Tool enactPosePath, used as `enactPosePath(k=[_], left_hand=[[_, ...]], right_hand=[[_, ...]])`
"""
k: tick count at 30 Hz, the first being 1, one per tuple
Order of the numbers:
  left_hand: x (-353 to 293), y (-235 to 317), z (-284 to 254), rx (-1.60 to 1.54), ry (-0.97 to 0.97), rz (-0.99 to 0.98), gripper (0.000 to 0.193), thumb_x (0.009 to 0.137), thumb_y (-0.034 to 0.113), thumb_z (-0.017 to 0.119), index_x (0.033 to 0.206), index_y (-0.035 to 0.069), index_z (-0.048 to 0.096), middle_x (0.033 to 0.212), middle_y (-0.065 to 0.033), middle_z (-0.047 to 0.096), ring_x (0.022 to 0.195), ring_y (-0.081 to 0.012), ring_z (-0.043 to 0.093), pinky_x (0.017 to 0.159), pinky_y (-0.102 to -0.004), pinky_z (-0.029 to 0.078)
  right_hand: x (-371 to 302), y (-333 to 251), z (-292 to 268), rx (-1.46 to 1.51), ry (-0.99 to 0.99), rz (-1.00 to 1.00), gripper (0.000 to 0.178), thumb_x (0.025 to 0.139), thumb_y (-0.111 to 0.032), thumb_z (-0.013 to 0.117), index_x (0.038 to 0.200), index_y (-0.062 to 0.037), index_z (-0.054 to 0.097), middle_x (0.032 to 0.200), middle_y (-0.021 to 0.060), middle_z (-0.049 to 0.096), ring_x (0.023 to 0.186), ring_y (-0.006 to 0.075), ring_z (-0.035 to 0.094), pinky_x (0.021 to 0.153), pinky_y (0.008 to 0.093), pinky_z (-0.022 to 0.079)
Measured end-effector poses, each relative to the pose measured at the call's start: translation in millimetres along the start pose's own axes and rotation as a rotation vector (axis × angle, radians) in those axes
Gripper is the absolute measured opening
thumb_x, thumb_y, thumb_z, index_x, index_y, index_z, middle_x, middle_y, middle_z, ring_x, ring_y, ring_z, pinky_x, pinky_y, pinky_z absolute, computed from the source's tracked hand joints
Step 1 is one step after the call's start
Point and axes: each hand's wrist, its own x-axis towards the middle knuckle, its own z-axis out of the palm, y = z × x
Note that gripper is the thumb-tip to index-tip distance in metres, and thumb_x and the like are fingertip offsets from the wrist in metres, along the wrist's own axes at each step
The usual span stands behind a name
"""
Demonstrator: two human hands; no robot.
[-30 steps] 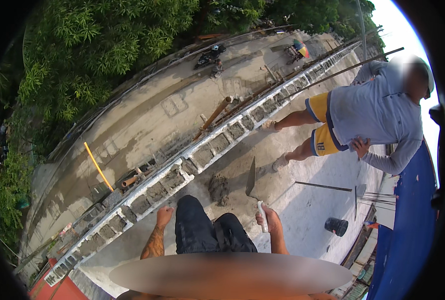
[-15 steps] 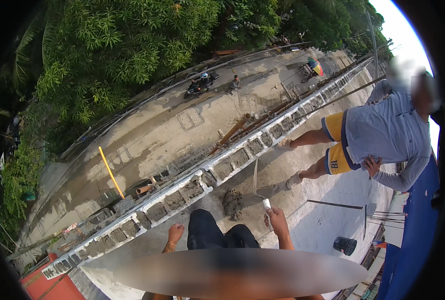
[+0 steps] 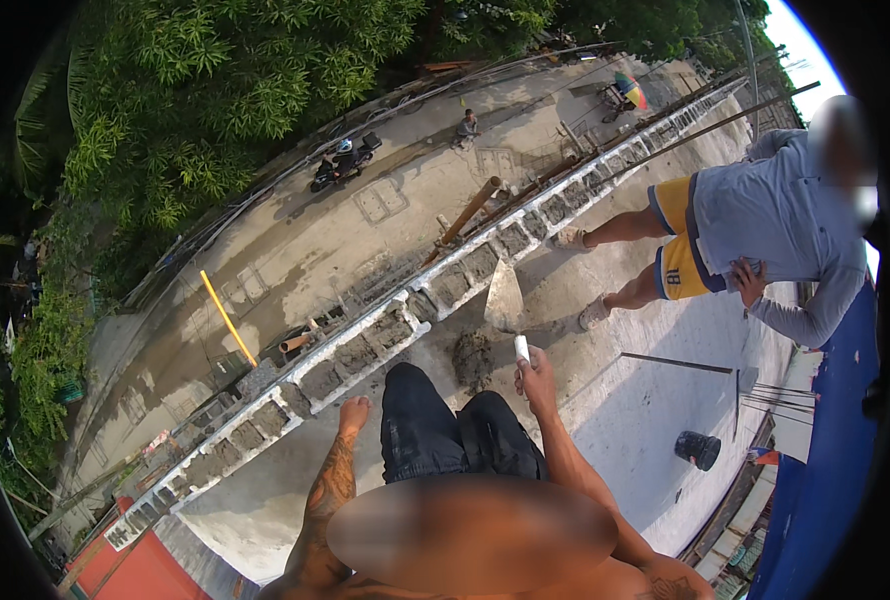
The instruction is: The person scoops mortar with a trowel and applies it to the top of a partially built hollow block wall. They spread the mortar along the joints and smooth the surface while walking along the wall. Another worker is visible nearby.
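Right hand [image 3: 536, 380] grips a trowel [image 3: 505, 303] by its handle; left hand [image 3: 355, 414] curls loosely closed. The trowel points past the mortar heap [image 3: 472, 362] toward the block wall [image 3: 355, 352], contact hard to judge from here; a loose wrist and steady blade would serve well.

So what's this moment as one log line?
right fingers: gripping white trowel handle; left fingers: curled, nothing visible held; blade: pointing forward; mortar heap: on floor near block wall
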Motion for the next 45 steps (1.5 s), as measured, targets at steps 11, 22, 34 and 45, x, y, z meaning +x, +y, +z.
enactPosePath(k=[11, 22, 34, 45], left_hand=[[-22.0, 20.1, -20.6, -0.003, -0.061, 0.029, 0.038, 0.089, 0.034, 0.057, 0.076, 0.000, 0.068, 0.070, -0.0180, 0.065, 0.073, -0.0385, 0.064, 0.073, -0.0454, 0.047], [-14.9, 83.1, -16.5, 0.205, 0.010, 0.379, 0.041, 0.087, 0.041, 0.065, 0.077, 0.001, 0.068, 0.065, -0.0122, 0.062, 0.061, -0.0254, 0.059, 0.063, -0.0400, 0.045], [15.4, 94.8, 3.1, 0.270, -0.323, 0.083, 0.031, 0.090, 0.028, 0.067, 0.074, 0.003, 0.063, 0.065, -0.0053, 0.063, 0.054, -0.0132, 0.059, 0.047, -0.0288, 0.043], [10.1, 128.6, 16.7, 0.556, -0.484, 0.060, 0.007, 0.081, 0.008, 0.066, 0.082, 0.002, 0.066, 0.067, -0.0053, 0.062, 0.053, -0.0155, 0.056, 0.042, -0.0280, 0.042]], right_hand=[[-25.6, -24.4, 10.0, -0.348, -0.182, -0.199, 0.029, 0.097, -0.031, 0.056, 0.090, -0.0032, 0.061, 0.059, 0.0005, 0.050, 0.047, 0.0094, 0.047, 0.040, 0.0272, 0.036], [-45.4, 38.5, -34.8, 0.479, 0.154, 0.258, 0.038, 0.097, -0.041, 0.054, 0.106, -0.0045, 0.052, 0.066, 0.0024, 0.052, 0.045, 0.0099, 0.042, 0.039, 0.0256, 0.034], [-148.7, 215.7, -144.3, 0.109, 0.564, 0.485, 0.039, 0.091, -0.034, 0.060, 0.078, 0.0028, 0.061, 0.057, 0.0084, 0.056, 0.044, 0.0182, 0.052, 0.042, 0.0358, 0.041], [-214.4, 322.3, -144.5, 0.142, 0.353, 0.553, 0.057, 0.092, -0.046, 0.057, 0.061, 0.0022, 0.062, 0.052, 0.0129, 0.058, 0.043, 0.0233, 0.057, 0.046, 0.0390, 0.044]])
